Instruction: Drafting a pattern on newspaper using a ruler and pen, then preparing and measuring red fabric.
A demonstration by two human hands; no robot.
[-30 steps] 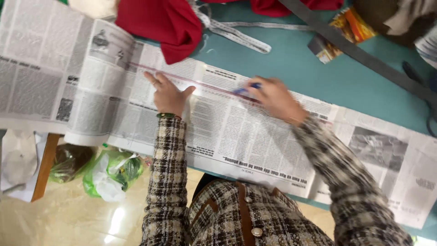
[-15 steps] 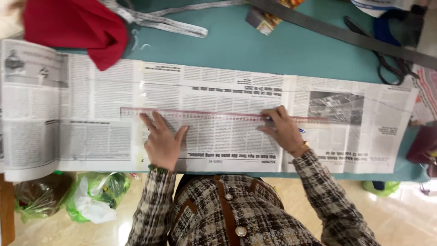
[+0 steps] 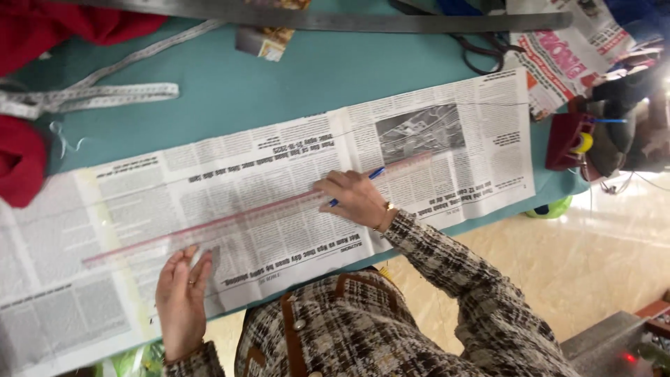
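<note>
Newspaper sheets, black-and-white printed, lie unfolded in a long strip across the teal desk, running from lower left to upper right.

Item: long transparent plastic ruler with a pink edge, laid flat on the newspaper along its length, slightly slanted.

Item: my left hand, palm down on the newspaper just below the ruler's left part; fingers held close together and straight, tips touching or just short of the ruler's edge, I cannot tell which. A ring shows on one finger.

Item: my right hand, resting on the ruler near its right part; fingers curled and pinching a blue pen, whose tip points up-right beside the ruler. A gold-coloured band sits at the wrist.

Item: both sleeves of a brown-and-cream checked jacket.

Further stock on the desk: red fabric at the upper left; a white measuring tape just beside it; a long grey metal straightedge along the far edge; dark-handled scissors near its right end; a folded colour newspaper at the upper right; a dark red holder at the desk's right edge.
</note>
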